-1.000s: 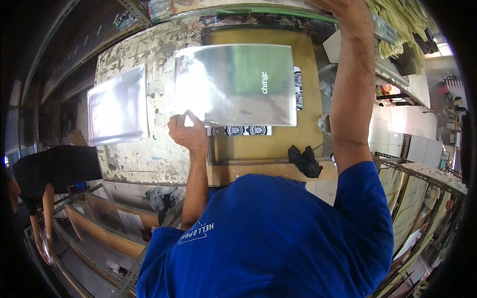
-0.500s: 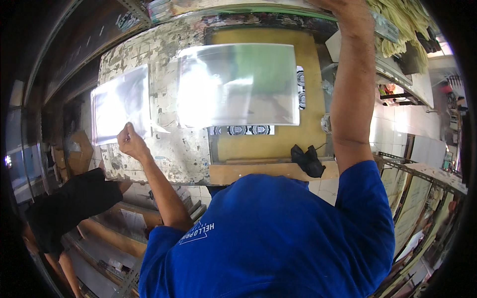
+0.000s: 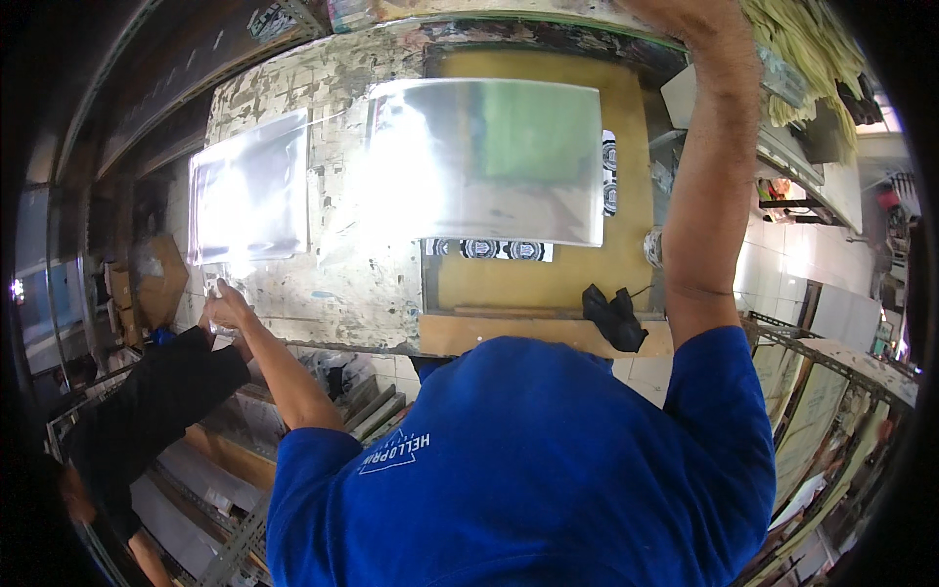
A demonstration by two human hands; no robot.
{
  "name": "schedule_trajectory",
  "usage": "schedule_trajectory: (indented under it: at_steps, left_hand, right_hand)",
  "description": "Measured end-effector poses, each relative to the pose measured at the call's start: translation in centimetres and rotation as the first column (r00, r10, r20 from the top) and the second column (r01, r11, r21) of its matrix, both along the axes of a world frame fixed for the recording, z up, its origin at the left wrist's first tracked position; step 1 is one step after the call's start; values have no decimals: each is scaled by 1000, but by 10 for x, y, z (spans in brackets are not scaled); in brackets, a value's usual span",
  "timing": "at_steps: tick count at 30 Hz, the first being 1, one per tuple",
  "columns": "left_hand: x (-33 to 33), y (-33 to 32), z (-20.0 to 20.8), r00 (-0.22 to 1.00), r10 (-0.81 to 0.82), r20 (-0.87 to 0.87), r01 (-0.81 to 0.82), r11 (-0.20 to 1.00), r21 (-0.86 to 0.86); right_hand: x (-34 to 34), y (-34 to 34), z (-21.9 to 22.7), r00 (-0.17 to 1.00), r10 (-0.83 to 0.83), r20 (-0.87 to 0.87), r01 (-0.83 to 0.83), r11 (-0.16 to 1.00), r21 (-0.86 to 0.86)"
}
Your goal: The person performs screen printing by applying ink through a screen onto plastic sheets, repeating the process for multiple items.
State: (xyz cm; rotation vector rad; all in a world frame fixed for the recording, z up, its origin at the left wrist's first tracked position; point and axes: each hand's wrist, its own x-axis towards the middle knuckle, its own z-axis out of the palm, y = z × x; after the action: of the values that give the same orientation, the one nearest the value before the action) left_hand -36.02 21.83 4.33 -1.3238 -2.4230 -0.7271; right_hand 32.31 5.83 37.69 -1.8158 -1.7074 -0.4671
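My left hand (image 3: 231,309) is at the table's left edge, fingers drawn together beside a co-worker's hand. A shiny clear scrap seems to lie between them, too blurred to name. Just beyond that hand lies a small stack of clear plastic sheets (image 3: 249,191), bright with glare. A larger clear plastic sheet (image 3: 538,210) covers much of a yellowish framed screen (image 3: 489,284). Strips printed with black round emblems (image 3: 499,250) show past its lower and right edges. My right arm reaches to the far right, where my right hand (image 3: 690,18) is cut off by the upper edge, its fingers hidden.
The worn, paint-flecked table (image 3: 362,303) has a wooden bar (image 3: 528,333) along its near side, with a crumpled black cloth (image 3: 614,318) on it. A person in dark clothes (image 3: 156,401) stands close at the left. Yellowish cloths (image 3: 812,59) hang at the far right.
My left hand has moved off the small plastic stack, toward me and slightly left, to the co-worker's hand. The whole view has shifted slightly; my right arm stays stretched out.
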Motion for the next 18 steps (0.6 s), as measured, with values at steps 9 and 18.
schedule_trajectory:
  at_steps: [9, 18]
  left_hand:
    - [343, -104, 84, -192, -667, 720, 567, 523, 637]
    - [388, -218, 27, -245, -423, 872, 664, 583, 469]
  right_hand:
    - [-18, -49, -76, 992, 118, 47, -122, 989, 86]
    - [-48, -112, -189, 840, -42, -542, -96, 970, -225]
